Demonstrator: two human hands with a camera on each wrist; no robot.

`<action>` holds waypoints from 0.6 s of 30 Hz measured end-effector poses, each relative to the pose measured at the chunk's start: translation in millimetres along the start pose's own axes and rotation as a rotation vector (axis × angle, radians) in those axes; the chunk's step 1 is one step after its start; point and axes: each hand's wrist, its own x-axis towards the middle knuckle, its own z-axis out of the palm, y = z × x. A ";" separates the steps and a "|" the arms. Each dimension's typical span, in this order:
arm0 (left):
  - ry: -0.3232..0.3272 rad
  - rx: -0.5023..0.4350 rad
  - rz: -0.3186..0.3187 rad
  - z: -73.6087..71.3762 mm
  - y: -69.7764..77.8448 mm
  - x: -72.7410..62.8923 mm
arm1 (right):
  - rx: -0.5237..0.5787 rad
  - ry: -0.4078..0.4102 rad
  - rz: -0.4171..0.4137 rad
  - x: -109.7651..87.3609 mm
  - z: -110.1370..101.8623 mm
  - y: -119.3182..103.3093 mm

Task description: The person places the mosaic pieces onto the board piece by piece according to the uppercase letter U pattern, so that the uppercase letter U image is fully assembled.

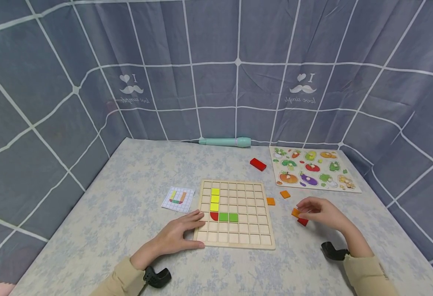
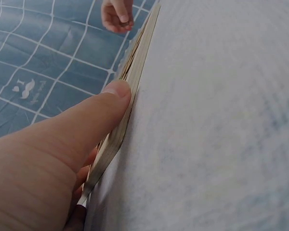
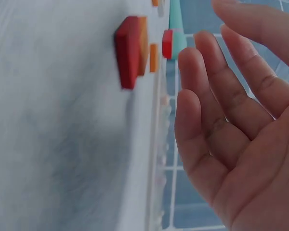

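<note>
A wooden grid board (image 1: 253,230) holds a column of yellow tiles (image 1: 214,199), a red rounded-corner tile (image 1: 214,216) and two green tiles (image 1: 228,217). My left hand (image 1: 177,234) rests at the board's lower left corner, its fingers on the left edge. In the left wrist view the thumb (image 2: 101,113) touches the board's rim. My right hand (image 1: 323,211) hovers beside an orange tile (image 1: 295,212) and a red tile (image 1: 303,222). The right wrist view shows its loosely bent fingers (image 3: 190,115) apart from the red tile (image 3: 127,53) and holding nothing.
A pattern card (image 1: 179,199) with a coloured U shape lies left of the board. Two orange tiles (image 1: 285,194) are right of it. Farther back are a red block (image 1: 258,164), a vegetable puzzle board (image 1: 334,177) and a teal microphone-shaped stick (image 1: 223,142) by the curtain.
</note>
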 end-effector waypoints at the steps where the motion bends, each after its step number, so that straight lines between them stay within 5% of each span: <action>1: -0.001 -0.002 -0.001 0.0 0.1 0.0 | 0.006 -0.001 0.007 -0.4 0.1 2.5; 18: 0.007 0.020 0.007 0.7 -1.0 0.2 | 0.059 -0.036 0.068 -4.7 0.1 25.1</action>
